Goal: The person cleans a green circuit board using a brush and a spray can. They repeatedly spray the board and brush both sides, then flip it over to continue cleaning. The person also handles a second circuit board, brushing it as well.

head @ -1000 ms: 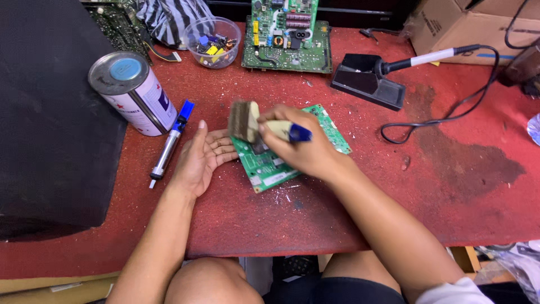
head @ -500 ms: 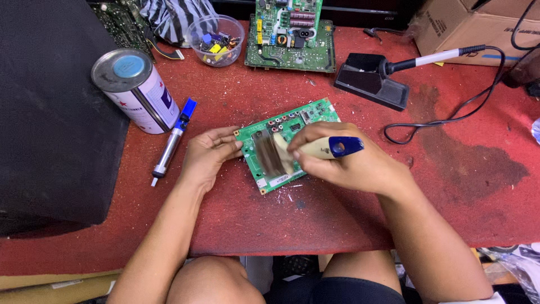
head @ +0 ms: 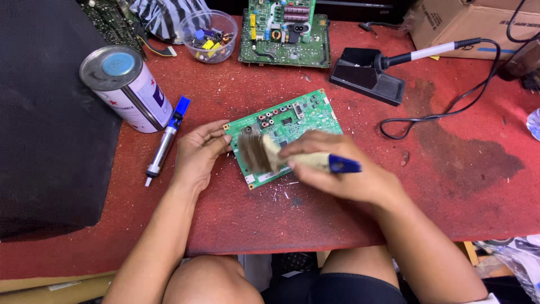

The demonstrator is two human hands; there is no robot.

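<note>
A green circuit board (head: 292, 121) lies flat on the red table (head: 337, 214), a little tilted. My left hand (head: 198, 155) presses against the board's left edge and steadies it. My right hand (head: 343, 171) grips a flat paintbrush (head: 281, 157) with a pale wooden handle and a blue end. Its brown bristles rest on the board's left part. White specks of dust lie on the table just below the board.
A metal can (head: 126, 87) and a blue-tipped desoldering pump (head: 167, 138) sit left of the board. A soldering iron on its black stand (head: 368, 76), a second circuit board (head: 284, 31) and a clear bowl of small parts (head: 212, 36) are behind. A black case (head: 45, 124) fills the left.
The board has gone from lifted and tilted to lying flat on the table. My right hand has swept the brush across it, now resting the bristles on its left part.
</note>
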